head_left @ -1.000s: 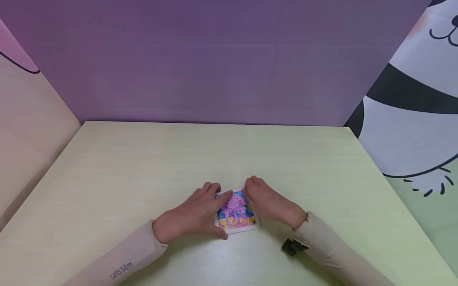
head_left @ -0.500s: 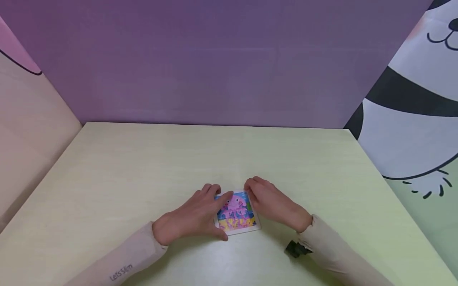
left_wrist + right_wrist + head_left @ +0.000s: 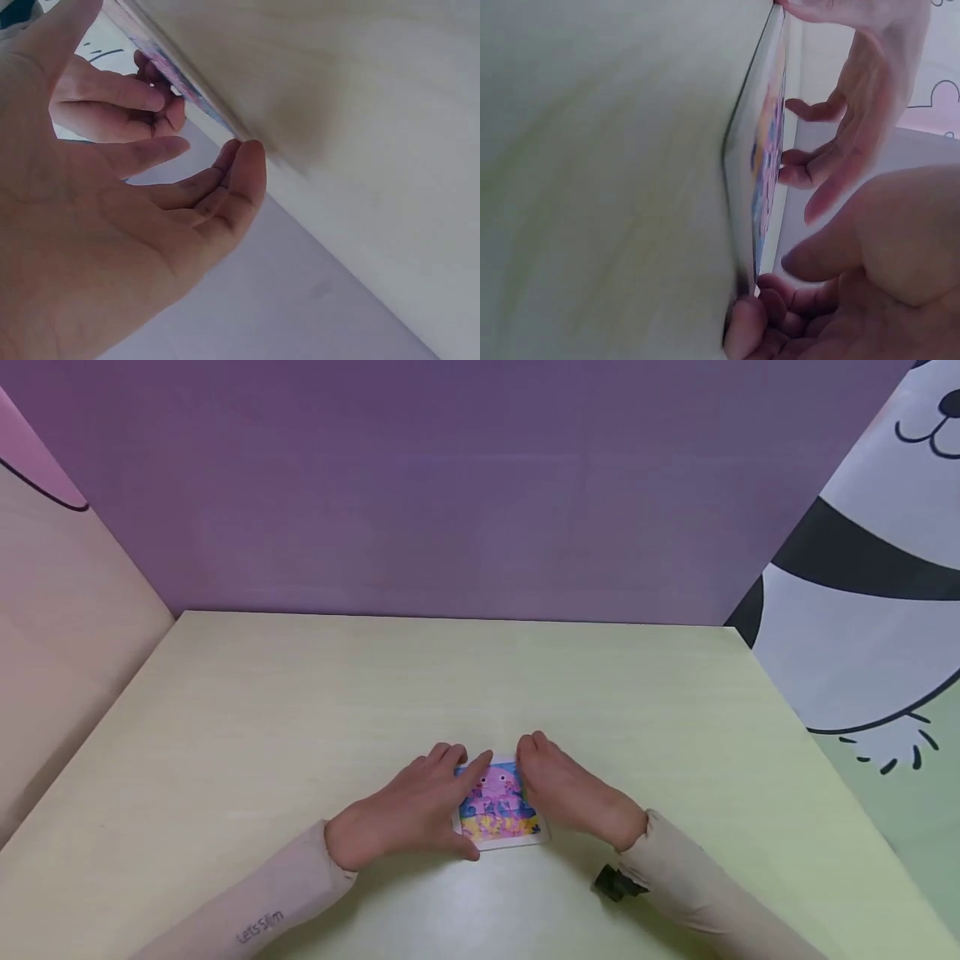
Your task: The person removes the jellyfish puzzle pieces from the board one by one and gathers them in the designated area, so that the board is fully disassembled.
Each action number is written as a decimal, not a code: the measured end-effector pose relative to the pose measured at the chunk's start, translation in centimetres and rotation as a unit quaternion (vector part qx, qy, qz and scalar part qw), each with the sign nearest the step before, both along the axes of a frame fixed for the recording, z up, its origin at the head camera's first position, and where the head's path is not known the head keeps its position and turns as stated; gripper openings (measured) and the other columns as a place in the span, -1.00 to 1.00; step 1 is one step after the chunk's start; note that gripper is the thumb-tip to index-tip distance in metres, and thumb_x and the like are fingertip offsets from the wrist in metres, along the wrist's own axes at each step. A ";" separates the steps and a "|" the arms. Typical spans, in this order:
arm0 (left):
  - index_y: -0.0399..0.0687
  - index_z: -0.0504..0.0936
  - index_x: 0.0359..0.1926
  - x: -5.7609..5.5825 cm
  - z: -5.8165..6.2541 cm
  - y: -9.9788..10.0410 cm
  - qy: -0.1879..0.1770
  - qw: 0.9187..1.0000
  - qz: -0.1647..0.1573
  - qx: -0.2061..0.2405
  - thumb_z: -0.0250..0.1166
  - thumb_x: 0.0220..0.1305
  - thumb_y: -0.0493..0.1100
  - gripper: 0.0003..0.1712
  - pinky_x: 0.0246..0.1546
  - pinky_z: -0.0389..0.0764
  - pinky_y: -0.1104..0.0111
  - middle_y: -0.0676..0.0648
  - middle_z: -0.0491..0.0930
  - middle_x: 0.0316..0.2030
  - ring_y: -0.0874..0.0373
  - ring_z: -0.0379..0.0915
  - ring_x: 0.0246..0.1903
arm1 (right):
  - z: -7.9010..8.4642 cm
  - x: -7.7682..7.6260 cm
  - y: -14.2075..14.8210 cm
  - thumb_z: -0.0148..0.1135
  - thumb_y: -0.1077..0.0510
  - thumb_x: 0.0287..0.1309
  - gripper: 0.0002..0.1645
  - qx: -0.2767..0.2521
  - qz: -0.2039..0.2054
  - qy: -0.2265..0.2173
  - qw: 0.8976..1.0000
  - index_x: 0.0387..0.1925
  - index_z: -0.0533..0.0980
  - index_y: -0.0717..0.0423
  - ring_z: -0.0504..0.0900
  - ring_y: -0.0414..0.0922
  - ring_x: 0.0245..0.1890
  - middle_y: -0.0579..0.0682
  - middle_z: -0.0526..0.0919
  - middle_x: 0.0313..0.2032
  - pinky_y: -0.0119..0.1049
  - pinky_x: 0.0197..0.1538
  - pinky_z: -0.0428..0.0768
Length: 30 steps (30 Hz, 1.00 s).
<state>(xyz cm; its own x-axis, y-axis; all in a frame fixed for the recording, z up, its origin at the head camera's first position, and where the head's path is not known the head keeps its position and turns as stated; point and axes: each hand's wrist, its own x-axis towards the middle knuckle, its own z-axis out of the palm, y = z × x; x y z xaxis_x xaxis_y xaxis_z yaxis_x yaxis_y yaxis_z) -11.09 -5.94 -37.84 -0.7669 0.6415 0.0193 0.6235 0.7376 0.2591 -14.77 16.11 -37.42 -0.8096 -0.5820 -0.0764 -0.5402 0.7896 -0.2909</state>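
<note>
A small jigsaw puzzle (image 3: 498, 806) in a white frame lies flat on the table, showing a pink cartoon figure on blue and yellow. My left hand (image 3: 412, 810) grips its left side, thumb at the near edge and fingertips at the far edge. The left index finger stretches over the picture. At the far right corner is my right hand (image 3: 573, 789), its fingers curled against the frame's edge. In the right wrist view, a right fingertip (image 3: 746, 326) touches the corner of the puzzle (image 3: 765, 165), with the thumb close to its face. The right hand hides part of the picture's right side.
The pale table (image 3: 300, 693) extends around the puzzle on all sides. A purple wall (image 3: 480, 493) stands behind its far edge, with a panda drawing (image 3: 870, 635) on the right. A small black device (image 3: 618, 883) sits at the right cuff.
The right hand shifts slightly at the far right corner, baring more of the picture half a second ago and covering more of it now. The left hand keeps its grip on the puzzle.
</note>
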 end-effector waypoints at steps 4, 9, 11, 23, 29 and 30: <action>-0.13 0.23 0.48 -0.2 -0.4 -0.1 -0.005 1.000 -0.009 0.009 0.55 -0.13 0.34 0.25 0.00 0.45 0.21 -0.15 0.37 0.09 0.01 0.24 0.11 | -0.1 -0.1 0.0 0.08 0.34 0.33 -0.85 0.020 -0.002 -0.016 1.000 -0.16 0.33 0.37 0.30 -0.10 -0.33 0.03 0.28 -0.36 -0.29 -0.24 0.42; -0.10 0.25 0.47 -0.5 -0.9 -0.2 -0.009 1.000 -0.015 0.020 0.58 -0.15 0.32 0.24 0.01 0.44 0.21 -0.13 0.36 0.09 0.02 0.23 0.12 | -0.2 -0.5 0.2 0.02 0.32 0.39 -0.91 -0.004 -0.018 -0.056 0.998 -0.16 0.33 0.32 0.35 -0.10 -0.31 0.03 0.30 -0.32 -0.26 -0.22 0.46; -0.11 0.26 0.46 -0.6 -1.2 -0.3 -0.008 0.999 -0.018 0.027 0.58 -0.15 0.31 0.23 0.00 0.43 0.21 -0.13 0.36 0.07 0.02 0.23 0.10 | -0.3 -0.6 0.2 -0.04 0.30 0.44 -0.92 -0.014 -0.019 -0.065 0.998 -0.19 0.35 0.28 0.34 -0.11 -0.32 0.02 0.31 -0.33 -0.26 -0.23 0.45; -0.09 0.26 0.47 -0.5 -1.7 -0.5 -0.027 0.999 -0.001 0.021 0.56 -0.13 0.34 0.23 0.07 0.40 0.19 -0.15 0.33 0.10 0.01 0.20 0.12 | -0.5 -0.8 0.1 0.06 0.29 0.40 -0.85 -0.077 -0.028 -0.049 0.995 -0.12 0.53 0.23 0.54 -0.13 -0.25 -0.04 0.60 -0.26 -0.25 -0.14 0.58; -0.09 0.26 0.48 -0.3 -1.5 -0.5 -0.026 1.000 0.006 0.005 0.54 -0.12 0.36 0.22 0.11 0.40 0.17 -0.15 0.33 0.16 0.01 0.19 0.16 | -0.6 -0.5 -0.1 0.16 0.34 0.30 -0.88 -0.059 -0.017 -0.019 0.998 -0.16 0.57 0.26 0.55 -0.14 -0.27 -0.03 0.60 -0.28 -0.25 -0.14 0.61; -0.09 0.26 0.48 -0.3 -1.5 -0.5 -0.025 1.000 0.006 0.005 0.54 -0.12 0.36 0.23 0.10 0.40 0.17 -0.16 0.33 0.16 0.01 0.19 0.16 | -0.6 -0.4 -0.1 0.15 0.34 0.31 -0.89 -0.055 -0.020 -0.021 0.998 -0.16 0.54 0.26 0.53 -0.15 -0.29 -0.03 0.57 -0.28 -0.28 -0.16 0.60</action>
<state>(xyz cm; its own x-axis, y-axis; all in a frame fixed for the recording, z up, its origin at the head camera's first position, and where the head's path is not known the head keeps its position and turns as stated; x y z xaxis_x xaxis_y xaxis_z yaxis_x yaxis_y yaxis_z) -11.36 -6.48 -39.32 -0.7746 0.6323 -0.0128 0.6010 0.7422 0.2967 -15.20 15.99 -38.06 -0.8293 -0.5567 -0.0488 -0.4946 0.7719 -0.3995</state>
